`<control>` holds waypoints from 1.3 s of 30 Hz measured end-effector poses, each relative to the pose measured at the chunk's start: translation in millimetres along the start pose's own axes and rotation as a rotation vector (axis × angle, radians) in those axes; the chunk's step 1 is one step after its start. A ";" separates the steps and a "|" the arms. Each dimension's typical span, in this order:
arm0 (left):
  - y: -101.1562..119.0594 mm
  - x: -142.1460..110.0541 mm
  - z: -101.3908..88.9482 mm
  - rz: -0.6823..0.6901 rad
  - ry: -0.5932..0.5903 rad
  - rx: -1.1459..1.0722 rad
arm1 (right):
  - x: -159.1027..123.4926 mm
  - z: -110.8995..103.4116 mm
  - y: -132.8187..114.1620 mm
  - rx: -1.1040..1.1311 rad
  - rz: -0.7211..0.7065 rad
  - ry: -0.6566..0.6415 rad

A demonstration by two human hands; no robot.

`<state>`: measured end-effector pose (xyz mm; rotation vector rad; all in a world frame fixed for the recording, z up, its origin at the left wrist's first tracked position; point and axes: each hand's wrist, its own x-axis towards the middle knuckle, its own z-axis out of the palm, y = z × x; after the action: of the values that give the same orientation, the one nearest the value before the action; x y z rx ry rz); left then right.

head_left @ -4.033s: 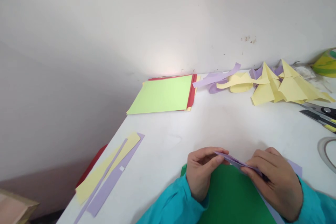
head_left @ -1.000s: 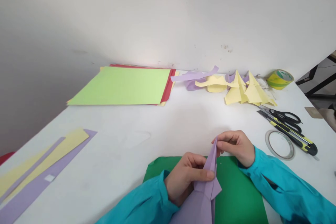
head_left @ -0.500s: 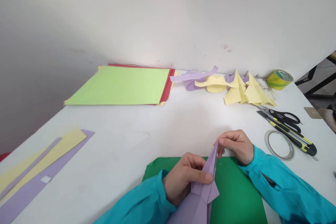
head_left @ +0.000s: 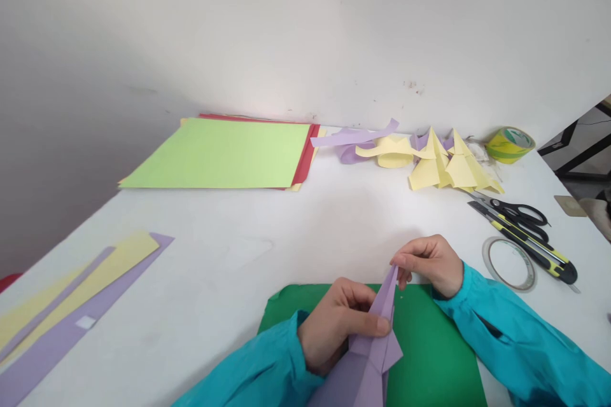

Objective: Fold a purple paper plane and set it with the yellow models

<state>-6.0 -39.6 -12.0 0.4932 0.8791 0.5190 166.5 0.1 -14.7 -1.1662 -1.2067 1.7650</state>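
Observation:
A folded purple paper shape (head_left: 377, 359) with a narrow pointed top rises over a green mat (head_left: 429, 350). My left hand (head_left: 341, 324) grips its middle, thumb pressed flat across the folds. At the pointed tip, my right hand (head_left: 427, 264) pinches the paper between thumb and fingers. The lower end of the folded paper runs out of the bottom of the view, and my left hand covers part of its left side.
Stacked colored sheets (head_left: 219, 152) lie at the back left, purple and yellow strips (head_left: 95, 305) nearer. Folded yellow paper cones (head_left: 432, 165) stand at the back right, with a yellow tape roll (head_left: 510, 144), scissors (head_left: 520, 213), a utility knife (head_left: 529, 245) and clear tape (head_left: 487, 261) nearby.
The purple paper has shifted very slightly, and its tip sits a little lower under my right fingertips. Both hands keep their hold; the whole view has moved only a touch.

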 end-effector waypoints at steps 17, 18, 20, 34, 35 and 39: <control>-0.5 0.7 -0.1 -0.002 0.005 0.014 | 0.5 0.3 -1.1 0.015 -0.012 -0.053; -0.5 0.7 0.0 -0.001 0.006 0.013 | 0.4 0.7 -1.3 0.011 -0.013 -0.049; -1.0 0.5 0.1 -0.001 0.007 0.010 | 0.3 1.2 -1.5 0.008 -0.015 -0.049; -7.0 0.7 -2.0 0.015 0.018 0.040 | -0.7 -2.9 -0.2 -0.050 -0.025 -0.013; -6.9 0.6 -2.0 0.013 0.015 0.034 | -0.9 -2.5 0.0 -0.046 -0.036 -0.011; -6.3 0.1 -1.1 0.004 0.015 0.022 | -1.2 -1.3 0.4 -0.039 -0.073 -0.027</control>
<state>-5.4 -44.2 -16.4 0.5115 0.8987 0.5180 168.1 -0.6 -15.0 -1.1095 -1.2885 1.7157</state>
